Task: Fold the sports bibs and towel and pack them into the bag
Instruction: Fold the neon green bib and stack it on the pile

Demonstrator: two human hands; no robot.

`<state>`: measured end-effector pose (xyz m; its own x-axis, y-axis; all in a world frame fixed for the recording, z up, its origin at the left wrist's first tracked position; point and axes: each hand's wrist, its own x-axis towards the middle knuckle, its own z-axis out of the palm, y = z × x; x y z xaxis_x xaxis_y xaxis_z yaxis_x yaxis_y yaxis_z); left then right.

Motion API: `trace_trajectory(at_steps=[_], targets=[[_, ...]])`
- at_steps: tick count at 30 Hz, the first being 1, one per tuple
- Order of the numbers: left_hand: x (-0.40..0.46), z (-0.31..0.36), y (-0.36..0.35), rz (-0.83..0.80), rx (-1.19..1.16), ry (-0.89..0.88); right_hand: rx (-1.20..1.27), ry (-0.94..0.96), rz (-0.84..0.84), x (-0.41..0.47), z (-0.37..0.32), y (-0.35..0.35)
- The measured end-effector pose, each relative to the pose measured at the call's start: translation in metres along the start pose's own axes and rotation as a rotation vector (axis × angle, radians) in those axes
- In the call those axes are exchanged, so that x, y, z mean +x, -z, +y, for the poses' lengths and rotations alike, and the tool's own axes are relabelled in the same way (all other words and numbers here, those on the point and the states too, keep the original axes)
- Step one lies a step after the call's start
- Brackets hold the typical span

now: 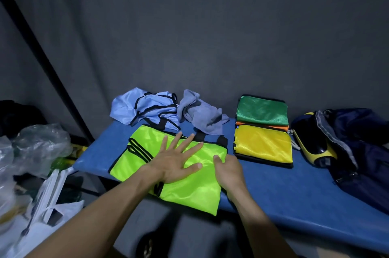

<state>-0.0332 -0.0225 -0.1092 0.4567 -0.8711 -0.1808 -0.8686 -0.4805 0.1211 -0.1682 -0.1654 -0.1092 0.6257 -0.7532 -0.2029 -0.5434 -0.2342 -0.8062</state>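
1. Far left, off the table, there's a heap of plastic bags (31,152), clear and white, kinda crumpled.
2. The blue table (273,186) runs across the middle. At its back left sits a light blue bib (134,108) with black trim, unfolded and bunched up, and just beside it, touching, a grey-blue towel (202,114), also crumpled.
3. Front and center is the neon green bib (189,192), lying mostly flat, its near corner hanging over the table edge.
4. The left hand (176,161) lies flat on that green bib, fingers straight and spread, pressing down.
5. The right hand (229,171) is at the bib's right edge, fingers curled over the fabric. Looks like it's gripping the edge.
6. Further right, a neat folded stack: green bib (263,110) behind, yellow bib (263,144) in front, an orange layer peeking between.
7. Far right, the dark navy bag (357,152) with yellow trim, slumped on the table.
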Motion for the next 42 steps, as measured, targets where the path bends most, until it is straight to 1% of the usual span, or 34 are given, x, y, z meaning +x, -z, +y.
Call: trace_trajectory(at_steps=[2, 3, 6, 7, 11, 12, 15, 19, 20, 21, 22, 24, 25, 26, 28, 29, 31, 33, 35, 37, 39, 41, 42], targets=[[-0.007, -0.007, 0.004, -0.017, -0.012, 0.002, -0.020, -0.004, -0.025, -0.002, -0.001, -0.002], [-0.010, -0.007, 0.005, 0.015, -0.009, 0.006, -0.023, 0.002, -0.023, -0.001, -0.001, -0.002], [-0.016, 0.004, 0.001, 0.237, 0.061, 0.018, -0.026, 0.001, -0.019, 0.000, -0.003, -0.002], [-0.016, 0.006, 0.000, 0.248, 0.055, 0.027, -0.032, 0.000, -0.012, 0.002, -0.003, -0.003], [-0.018, -0.005, -0.005, 0.105, -0.056, 0.014, -0.072, -0.009, 0.024, 0.003, -0.004, -0.008], [-0.018, -0.014, -0.003, 0.101, -0.065, 0.037, -0.077, -0.009, 0.032, 0.003, -0.003, -0.008], [-0.021, -0.041, 0.002, 0.102, -0.030, 0.183, -0.071, -0.017, 0.031, 0.004, -0.002, -0.008], [-0.026, -0.069, 0.007, 0.118, -0.044, 0.303, -0.057, -0.012, 0.028, 0.003, -0.002, -0.010], [-0.026, -0.071, 0.009, 0.139, -0.035, 0.333, -0.043, -0.010, 0.028, 0.002, -0.003, -0.008], [-0.025, -0.069, 0.012, 0.196, 0.001, 0.351, -0.013, -0.008, 0.028, 0.003, -0.002, -0.008], [-0.024, -0.061, 0.015, 0.288, 0.039, 0.349, 0.023, -0.003, 0.024, 0.001, -0.003, -0.006], [-0.023, -0.034, 0.022, 0.470, 0.013, 0.270, 0.088, 0.006, -0.003, -0.002, -0.001, -0.005], [-0.023, -0.020, 0.023, 0.491, -0.041, 0.212, 0.134, 0.001, -0.022, -0.002, -0.001, -0.006], [-0.024, -0.007, 0.021, 0.442, -0.083, 0.157, 0.189, -0.011, -0.046, -0.004, -0.001, -0.006], [-0.023, 0.005, 0.011, 0.232, -0.042, 0.078, 0.368, -0.051, -0.087, -0.004, 0.000, -0.009], [-0.023, 0.004, 0.004, 0.140, 0.004, 0.059, 0.442, -0.059, -0.110, -0.005, 0.000, -0.010], [-0.023, -0.001, -0.004, 0.035, 0.033, 0.051, 0.498, -0.059, -0.139, -0.008, -0.003, -0.013], [-0.024, -0.002, -0.004, 0.010, -0.004, 0.032, 0.517, -0.008, -0.136, -0.014, -0.009, -0.014], [-0.025, -0.007, 0.002, 0.039, -0.041, 0.036, 0.568, 0.032, -0.111, -0.018, -0.018, -0.013], [-0.027, -0.023, 0.008, 0.083, -0.045, 0.100, 0.622, 0.049, -0.113, -0.026, -0.034, -0.009], [-0.031, -0.035, 0.008, 0.026, -0.015, 0.160, 0.640, 0.095, -0.138, -0.035, -0.049, -0.009], [-0.033, -0.038, 0.004, -0.005, -0.032, 0.140, 0.602, 0.161, -0.165, -0.041, -0.067, -0.014], [-0.034, -0.039, 0.004, 0.009, -0.062, 0.103, 0.579, 0.192, -0.163, -0.042, -0.077, -0.019]])
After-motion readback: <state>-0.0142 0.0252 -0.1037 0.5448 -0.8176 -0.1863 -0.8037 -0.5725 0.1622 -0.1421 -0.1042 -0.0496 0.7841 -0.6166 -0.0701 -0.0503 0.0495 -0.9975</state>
